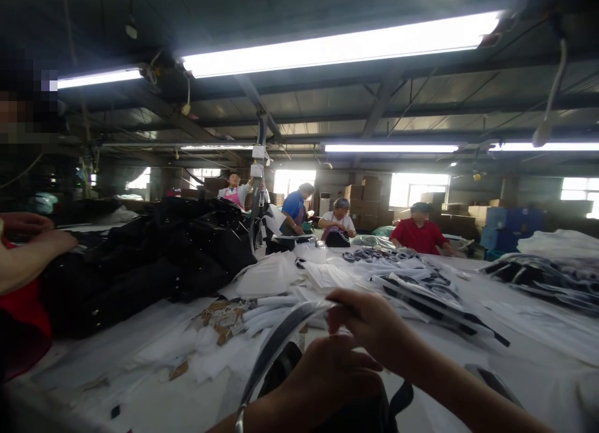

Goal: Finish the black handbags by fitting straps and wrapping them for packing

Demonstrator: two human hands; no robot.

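My right hand (369, 324) is closed in a pinch on the edge of a clear plastic bag (276, 342) that arches up from the white table (154, 395). My left hand (327, 377) sits just below it with its fingers curled, pressed on the same bag over a dark garment (355, 414). A bracelet shows at my left wrist. What lies inside the bag is hard to make out.
A big heap of black garments (154, 258) lies at the left. White bagged pieces (290, 274) and black-and-white strips (421, 289) cover the middle. A co-worker's arm (28, 252) reaches in at far left. Several people (421, 233) work at the far end.
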